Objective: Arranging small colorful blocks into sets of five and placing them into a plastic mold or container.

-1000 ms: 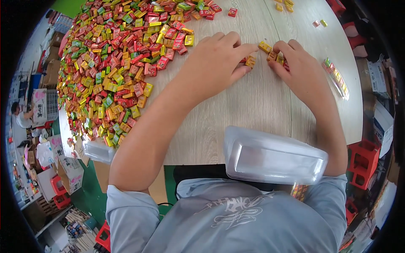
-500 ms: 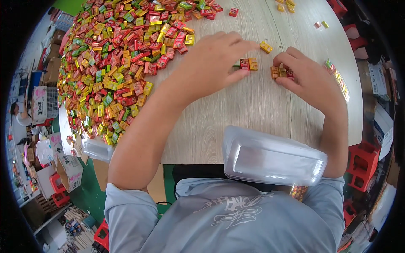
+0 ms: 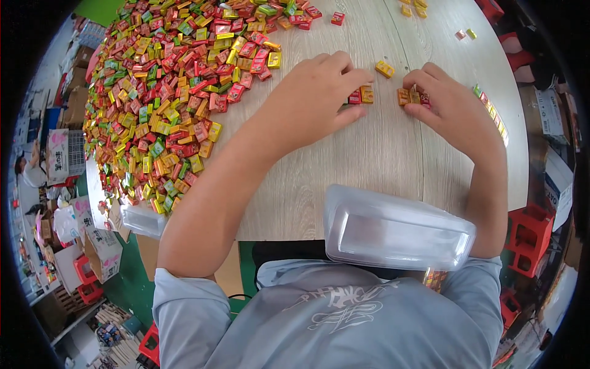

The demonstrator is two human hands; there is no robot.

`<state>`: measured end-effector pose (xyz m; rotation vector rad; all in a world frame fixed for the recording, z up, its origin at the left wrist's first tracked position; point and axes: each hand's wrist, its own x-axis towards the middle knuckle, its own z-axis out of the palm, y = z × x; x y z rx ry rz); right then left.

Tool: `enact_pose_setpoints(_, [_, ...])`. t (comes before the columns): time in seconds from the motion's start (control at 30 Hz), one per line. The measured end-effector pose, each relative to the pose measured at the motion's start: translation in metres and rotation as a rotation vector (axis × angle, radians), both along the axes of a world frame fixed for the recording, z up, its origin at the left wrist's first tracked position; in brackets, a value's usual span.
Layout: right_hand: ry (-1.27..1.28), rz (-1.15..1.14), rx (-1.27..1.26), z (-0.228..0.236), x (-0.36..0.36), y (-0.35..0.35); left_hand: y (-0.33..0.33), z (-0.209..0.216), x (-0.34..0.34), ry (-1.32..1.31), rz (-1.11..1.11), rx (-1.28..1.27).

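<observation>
1 red block (image 3: 354, 96) is partly hidden by the left grip (image 3: 322, 92)

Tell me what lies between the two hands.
Head view: a yellow block toward the gap's far end, with small blocks at the left hand and others at the right hand.

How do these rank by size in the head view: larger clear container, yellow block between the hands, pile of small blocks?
1. Pile of small blocks
2. Larger clear container
3. Yellow block
</observation>
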<state>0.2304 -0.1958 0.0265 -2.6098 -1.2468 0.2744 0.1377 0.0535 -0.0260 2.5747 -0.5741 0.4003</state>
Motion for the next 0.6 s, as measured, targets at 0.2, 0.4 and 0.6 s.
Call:
enact_pose_setpoints(0.2, [-0.161, -0.073, 0.056, -0.010, 0.004, 0.007, -0.006, -0.002, 0.001, 0.005, 0.024, -0.016])
enact_pose_setpoints(0.4, [-0.299, -0.024, 0.143, -0.019, 0.014, 0.011, -0.002, -0.002, 0.001, -0.002, 0.008, -0.019])
enact_pose_setpoints(0.6, [0.120, 0.008, 0.128, -0.004, 0.029, -0.014, 0.004, 0.001, -0.003, 0.022, 0.011, -0.026])
